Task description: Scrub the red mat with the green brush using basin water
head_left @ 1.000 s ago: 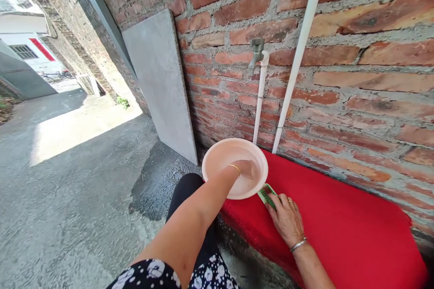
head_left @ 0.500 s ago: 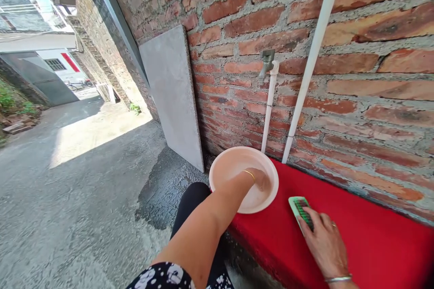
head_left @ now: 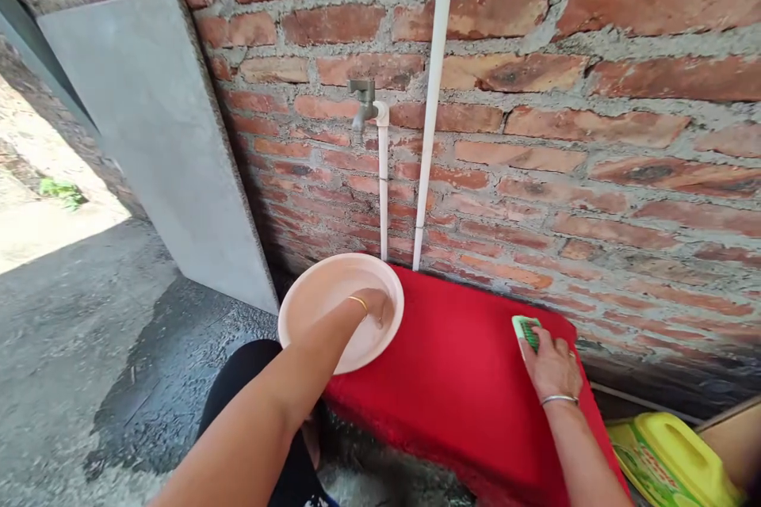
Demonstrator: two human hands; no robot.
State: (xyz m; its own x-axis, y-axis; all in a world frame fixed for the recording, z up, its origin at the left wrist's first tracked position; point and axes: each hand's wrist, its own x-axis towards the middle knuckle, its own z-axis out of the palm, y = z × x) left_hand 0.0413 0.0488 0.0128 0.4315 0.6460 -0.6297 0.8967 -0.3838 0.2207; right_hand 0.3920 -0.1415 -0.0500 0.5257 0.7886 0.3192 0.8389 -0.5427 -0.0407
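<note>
My left hand (head_left: 374,303) reaches down inside a pale pink basin (head_left: 291,317). Its bent fingers point at the basin's floor, and their tips are too indistinct to show whether they hold anything. A green scrubbing brush (head_left: 523,326) with a light green rim is in my right hand (head_left: 552,368), the fingers curled over its bristly side. That hand rests low over the far right part of a red cloth-like surface (head_left: 464,348). The basin stands at the left end of this same surface.
A brick wall runs behind, with a tap (head_left: 362,104) on a white pipe (head_left: 384,190) and a taller white pipe (head_left: 434,95). A grey slab (head_left: 160,142) leans at left above wet concrete. A yellow jug (head_left: 674,455) stands at lower right.
The view has swung right, bringing the yellow jug into sight. My right hand has moved with the brush rightward along the red surface, away from the basin. My left hand stays in the basin.
</note>
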